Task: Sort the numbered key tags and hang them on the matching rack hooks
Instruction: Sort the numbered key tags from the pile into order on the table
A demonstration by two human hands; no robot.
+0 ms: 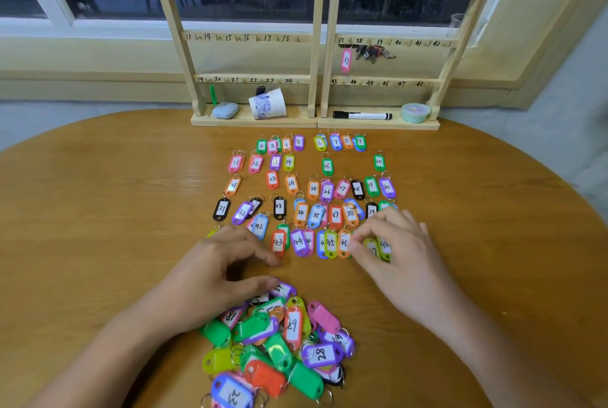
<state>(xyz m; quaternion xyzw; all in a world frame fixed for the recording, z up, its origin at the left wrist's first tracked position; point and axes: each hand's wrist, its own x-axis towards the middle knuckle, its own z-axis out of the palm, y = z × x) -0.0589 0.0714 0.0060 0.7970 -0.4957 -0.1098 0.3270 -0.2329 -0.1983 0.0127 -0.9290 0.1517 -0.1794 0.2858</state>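
1. Nearest the person, a loose pile of key tags (273, 342) lies on the wooden table (98, 210). They overlap, some face down, and their wire rings are mixed together.
2. The left hand (210, 279) rests at the top of that pile, relaxed and gripping nothing. Its thumb tip touches a purple tag (283, 289).
3. The right hand (394, 249) is curled down over the right end of the forties row. It appears to pinch a yellow-green tag (373, 248) between thumb and fingers, though the fingers hide part of it.
4. Beyond the hands, sorted tags (309, 190) lie in rows by number, low numbers farthest away. Several overlap.
5. These tags look light, stiff and smooth, so they are likely to slide on the table if nudged. In the pile the rings may snag, so lifting one by the edges of its plastic body seems safest. For hanging, the ring is probably the part to hold.
6. Farthest off stands the wooden rack (316, 78) with numbered hooks. One pink tag (346, 60) hangs at 37, beside a bunch of keys (373, 52). Most hooks are bare, so hanging has barely begun.
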